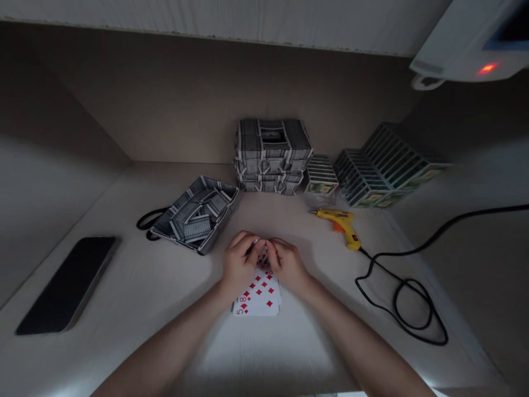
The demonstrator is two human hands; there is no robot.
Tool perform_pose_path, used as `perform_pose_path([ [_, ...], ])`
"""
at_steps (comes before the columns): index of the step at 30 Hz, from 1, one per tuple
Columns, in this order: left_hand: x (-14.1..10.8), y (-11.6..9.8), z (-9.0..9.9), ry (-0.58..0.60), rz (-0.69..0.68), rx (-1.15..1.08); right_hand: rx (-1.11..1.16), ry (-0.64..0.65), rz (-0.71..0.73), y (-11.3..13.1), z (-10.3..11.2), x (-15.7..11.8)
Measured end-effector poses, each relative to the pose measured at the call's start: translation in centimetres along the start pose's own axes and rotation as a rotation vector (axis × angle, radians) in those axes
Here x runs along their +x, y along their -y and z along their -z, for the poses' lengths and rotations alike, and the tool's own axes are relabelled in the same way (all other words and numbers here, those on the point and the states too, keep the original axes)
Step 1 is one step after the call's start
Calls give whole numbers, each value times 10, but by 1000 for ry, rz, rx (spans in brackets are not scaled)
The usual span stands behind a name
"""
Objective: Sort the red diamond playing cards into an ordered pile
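Both hands meet at the middle of the table, fingertips close together. My left hand (240,260) pinches the left side of a playing card (262,252), whose red marks show between the hands. The fingers of my right hand (286,262) close on its right side. Much of that card is hidden by the fingers. Just below them, a small pile of face-up cards (260,298) lies on the table, with diamonds, an 8 and a 5 showing. Up and to the left is a tray made of folded cards (225,223), holding loose cards face down.
Stacked card-built boxes (275,151) stand at the back, beside card packs (321,175) and more packs (367,171). A yellow glue gun (341,225) lies right, its black cord (394,311) looped. A phone (68,284) lies left. A white device (463,49) hangs upper right.
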State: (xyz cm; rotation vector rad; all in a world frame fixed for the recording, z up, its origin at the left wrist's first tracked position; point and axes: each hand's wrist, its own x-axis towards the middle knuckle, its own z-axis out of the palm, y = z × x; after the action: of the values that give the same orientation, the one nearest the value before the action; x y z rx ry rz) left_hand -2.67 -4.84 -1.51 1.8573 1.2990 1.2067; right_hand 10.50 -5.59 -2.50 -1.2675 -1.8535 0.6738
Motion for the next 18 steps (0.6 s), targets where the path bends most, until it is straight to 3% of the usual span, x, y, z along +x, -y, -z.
perform_pose_path([
  [13, 4, -1, 1, -24, 36, -58, 253, 56, -92, 5, 8, 1],
  [18, 4, -1, 1, -73, 11, -17, 560, 149, -296, 3, 6, 1],
])
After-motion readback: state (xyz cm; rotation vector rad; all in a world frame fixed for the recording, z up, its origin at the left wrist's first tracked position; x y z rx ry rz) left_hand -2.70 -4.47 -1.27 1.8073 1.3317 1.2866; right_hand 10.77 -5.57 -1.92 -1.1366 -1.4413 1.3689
